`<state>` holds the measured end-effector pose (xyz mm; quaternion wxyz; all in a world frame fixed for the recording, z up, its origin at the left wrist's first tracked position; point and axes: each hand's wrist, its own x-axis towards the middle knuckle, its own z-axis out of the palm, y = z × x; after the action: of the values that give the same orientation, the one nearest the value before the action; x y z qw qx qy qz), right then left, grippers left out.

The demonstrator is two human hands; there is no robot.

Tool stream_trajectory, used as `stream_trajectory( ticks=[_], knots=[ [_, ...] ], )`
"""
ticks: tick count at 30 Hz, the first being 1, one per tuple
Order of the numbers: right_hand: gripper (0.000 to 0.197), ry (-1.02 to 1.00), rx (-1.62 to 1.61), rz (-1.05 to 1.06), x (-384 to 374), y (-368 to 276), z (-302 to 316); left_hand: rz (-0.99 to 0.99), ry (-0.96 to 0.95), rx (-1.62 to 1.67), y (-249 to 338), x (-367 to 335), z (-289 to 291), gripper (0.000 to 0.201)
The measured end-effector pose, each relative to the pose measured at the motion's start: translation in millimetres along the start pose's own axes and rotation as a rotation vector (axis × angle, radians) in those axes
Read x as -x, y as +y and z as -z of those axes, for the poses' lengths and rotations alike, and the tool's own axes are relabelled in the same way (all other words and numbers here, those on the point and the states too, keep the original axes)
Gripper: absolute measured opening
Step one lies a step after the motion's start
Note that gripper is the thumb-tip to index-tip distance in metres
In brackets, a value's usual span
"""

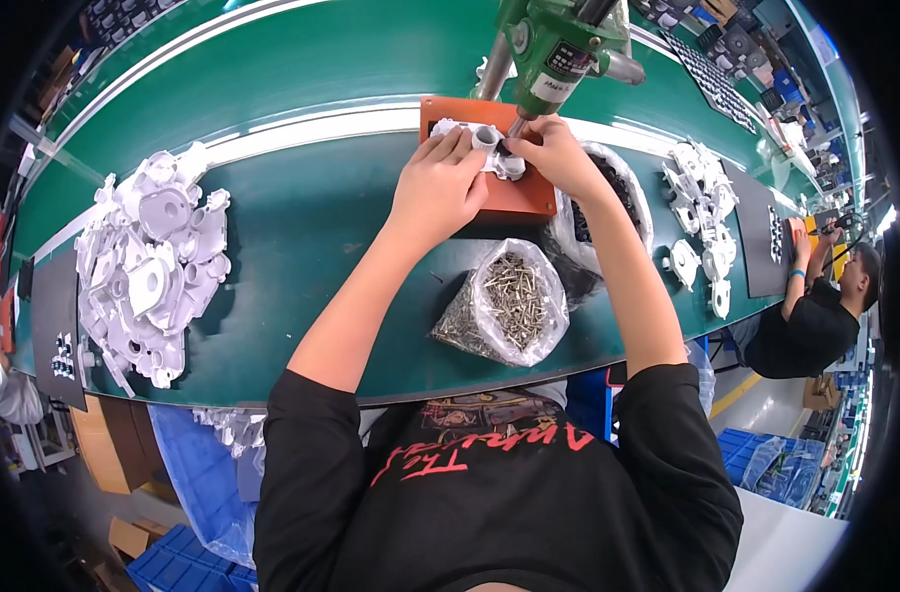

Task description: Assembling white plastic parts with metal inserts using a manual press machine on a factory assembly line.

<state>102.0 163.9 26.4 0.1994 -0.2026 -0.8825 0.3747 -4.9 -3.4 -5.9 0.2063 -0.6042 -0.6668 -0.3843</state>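
A white moulded plastic part (486,138) lies on an orange fixture block (514,197) beneath a green press-like machine (559,59). My left hand (440,189) grips the white part from its left side, fingers over the top and thumb beside its round collar. On the right, my right hand (559,158) is closed at the machine's metal tip, its fingertips on a small black piece (502,147) at the white part. My fingers hide most of that piece.
An open clear bag of metal screws (516,301) stands near me, and a bag of black parts (618,197) sits beside the block. White parts are heaped at left (154,266) and lie scattered at right (702,217). A co-worker (815,316) sits far right.
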Motion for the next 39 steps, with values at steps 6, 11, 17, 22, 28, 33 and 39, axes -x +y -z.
stream_trajectory(
  ticks=[6, 11, 17, 22, 28, 33, 39],
  knots=[
    [0.025, 0.104, 0.202, 0.028, 4.4, -2.1, -5.8, 0.002, -0.009, 0.010, 1.0, -0.9, 0.8, 0.016],
    [0.018, 0.209, 0.273, 0.115, 38.9, -29.6, 1.7, 0.011, -0.007, 0.007, 0.6, 1.2, 0.9, 0.016],
    [0.013, -0.135, 0.223, 0.404, 108.3, -71.7, 14.2, 0.021, 0.001, 0.010, -1.3, 1.9, -0.7, 0.018],
    [0.018, -0.177, 0.454, 0.398, 133.3, -68.0, 8.0, 0.010, 0.011, 0.021, -1.2, 0.9, -2.9, 0.018],
    [0.016, -0.130, 0.491, 0.395, 136.8, -69.6, 3.3, 0.021, 0.010, 0.026, -0.4, 1.2, -1.8, 0.018],
    [0.013, -0.112, 0.545, 0.430, 137.3, -68.8, 0.0, 0.017, 0.013, 0.026, 0.0, 0.8, -1.4, 0.017],
    [0.011, -0.089, 0.571, 0.461, 135.4, -70.2, -1.9, 0.017, 0.016, 0.030, -1.7, 1.5, -3.0, 0.017]
  ],
)
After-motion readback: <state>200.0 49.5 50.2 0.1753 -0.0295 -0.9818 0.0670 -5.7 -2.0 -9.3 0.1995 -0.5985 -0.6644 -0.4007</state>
